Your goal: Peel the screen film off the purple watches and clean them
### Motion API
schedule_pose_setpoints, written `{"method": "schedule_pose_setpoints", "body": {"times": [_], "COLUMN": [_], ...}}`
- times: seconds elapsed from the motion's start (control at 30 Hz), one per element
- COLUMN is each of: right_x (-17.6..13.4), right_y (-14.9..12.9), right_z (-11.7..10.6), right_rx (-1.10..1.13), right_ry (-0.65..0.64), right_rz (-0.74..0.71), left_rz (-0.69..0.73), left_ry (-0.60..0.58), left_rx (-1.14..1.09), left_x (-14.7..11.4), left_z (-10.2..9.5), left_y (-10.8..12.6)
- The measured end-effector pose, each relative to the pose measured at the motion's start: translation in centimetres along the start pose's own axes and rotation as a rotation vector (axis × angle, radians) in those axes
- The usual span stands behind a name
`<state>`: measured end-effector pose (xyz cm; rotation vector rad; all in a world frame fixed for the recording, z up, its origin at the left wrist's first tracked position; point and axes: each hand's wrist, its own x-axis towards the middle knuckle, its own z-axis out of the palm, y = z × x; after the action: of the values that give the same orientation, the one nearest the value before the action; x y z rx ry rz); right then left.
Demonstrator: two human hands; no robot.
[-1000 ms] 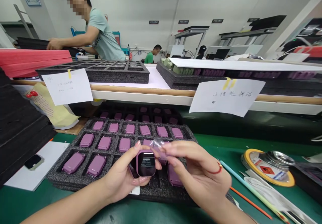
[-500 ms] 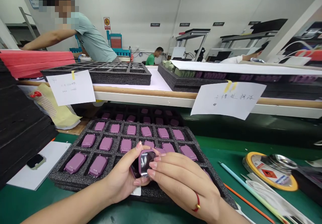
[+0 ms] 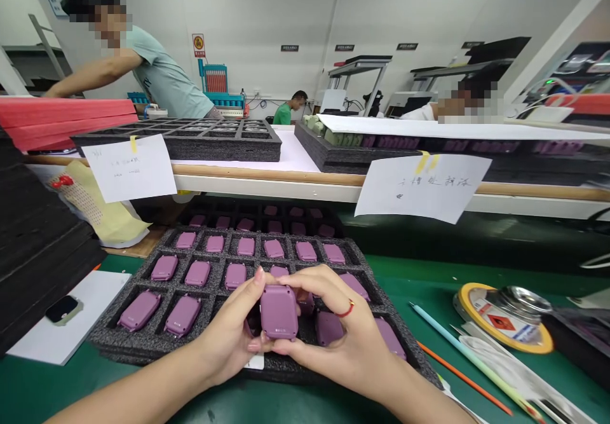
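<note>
Over the front of a black foam tray (image 3: 124,349), a purple smartwatch case (image 3: 279,313) is held upright between both hands, its plain back with small print facing me. My left hand (image 3: 229,335) grips its left side, thumb near the top corner and fingertips at the bottom corner. On the right, my right hand (image 3: 347,341) curves round the case, fingers at its top edge and thumb at its bottom edge. A dark purple bit shows behind the left fingers; I cannot tell whether it is held. Similar purple cases (image 3: 183,314) lie in the tray's compartments.
A green-cased watch (image 3: 64,309) lies on white paper (image 3: 35,341) at left. Pens (image 3: 457,332) and a yellow-rimmed round container (image 3: 505,319) are at right. Above runs a shelf edge (image 3: 305,185) with hanging notes (image 3: 422,189). A co-worker (image 3: 166,71) leans beyond.
The purple case has turned from its dark glass front to its purple back. My right hand has shifted from covering the glass to holding the case at its top and bottom edges.
</note>
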<state>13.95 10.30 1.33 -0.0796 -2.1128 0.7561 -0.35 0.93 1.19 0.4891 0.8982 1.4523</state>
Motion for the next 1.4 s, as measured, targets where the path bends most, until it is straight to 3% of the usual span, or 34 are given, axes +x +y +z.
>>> {"method": "schedule_pose_setpoints", "body": {"times": [0.3, 0.37, 0.47, 0.6, 0.73, 0.83, 1.0, 1.1, 1.2, 1.4], "right_x": [0.1, 0.3, 0.7, 0.9, 0.7, 0.5, 0.4, 0.4, 0.5, 0.5], "right_y": [0.5, 0.7, 1.1, 1.8, 2.2, 2.0, -0.3, -1.8, -2.0, -0.8], "right_z": [-0.3, -0.9, -2.0, -3.0, -3.2, -3.3, -2.3, -1.5, -1.0, -0.9], "right_rx": [-0.086, -0.165, -0.254, -0.37, -0.389, -0.355, -0.215, -0.164, -0.155, -0.076], "right_ry": [-0.039, 0.012, 0.026, -0.157, -0.36, -0.325, -0.021, -0.109, -0.188, -0.087], "right_rz": [-0.078, -0.004, 0.231, 0.408, 0.476, 0.436, 0.183, 0.029, 0.018, -0.018], "left_rz": [-0.001, 0.026, 0.074, 0.105, 0.085, 0.08, 0.107, 0.092, 0.017, -0.013], "left_ry": [-0.044, -0.056, -0.009, 0.121, 0.116, 0.021, -0.112, -0.083, -0.065, -0.089], "left_rx": [-0.045, -0.073, -0.065, -0.034, -0.117, -0.101, 0.194, 0.195, 0.091, 0.025], "left_x": [0.1, 0.1, 0.3, 0.4, 0.4, 0.2, -0.1, -0.1, -0.1, 0.2], "left_z": [0.0, -0.1, -0.1, 0.0, -0.1, -0.1, -0.2, -0.2, 0.0, 0.1], "left_y": [0.1, 0.1, 0.1, 0.2, 0.3, 0.3, -0.4, -0.7, -0.5, -0.2]}}
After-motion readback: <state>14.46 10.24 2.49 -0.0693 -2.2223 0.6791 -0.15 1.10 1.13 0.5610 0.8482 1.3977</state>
